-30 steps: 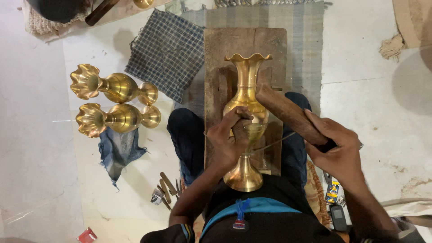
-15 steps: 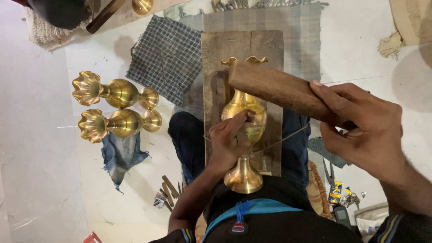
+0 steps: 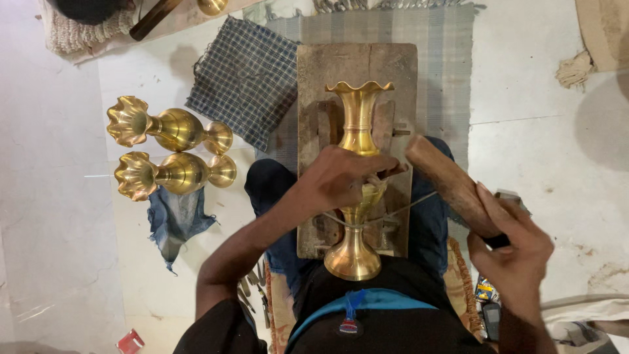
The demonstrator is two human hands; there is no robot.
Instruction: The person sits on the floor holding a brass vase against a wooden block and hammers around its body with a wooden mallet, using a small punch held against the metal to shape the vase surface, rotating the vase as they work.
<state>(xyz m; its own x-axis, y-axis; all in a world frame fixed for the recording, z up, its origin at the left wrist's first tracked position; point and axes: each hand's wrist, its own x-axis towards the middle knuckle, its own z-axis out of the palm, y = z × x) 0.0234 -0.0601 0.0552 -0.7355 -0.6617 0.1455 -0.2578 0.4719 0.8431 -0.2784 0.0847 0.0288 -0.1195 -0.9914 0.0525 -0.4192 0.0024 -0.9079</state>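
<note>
Left hand (image 3: 341, 177) grips the fluted golden brass vase (image 3: 358, 124), possibly pinching a tool; right hand (image 3: 517, 252) grasps a brown wooden mallet (image 3: 449, 187).

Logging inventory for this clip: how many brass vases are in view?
3. One brass vase lies on the wooden board under the left hand; two lie side by side on the floor, upper and lower.

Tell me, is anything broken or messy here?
Nothing looks broken. The brass vase lies tied on the wooden board. Two more vases lie sideways on the floor, and a blue rag sits crumpled beneath them.
</note>
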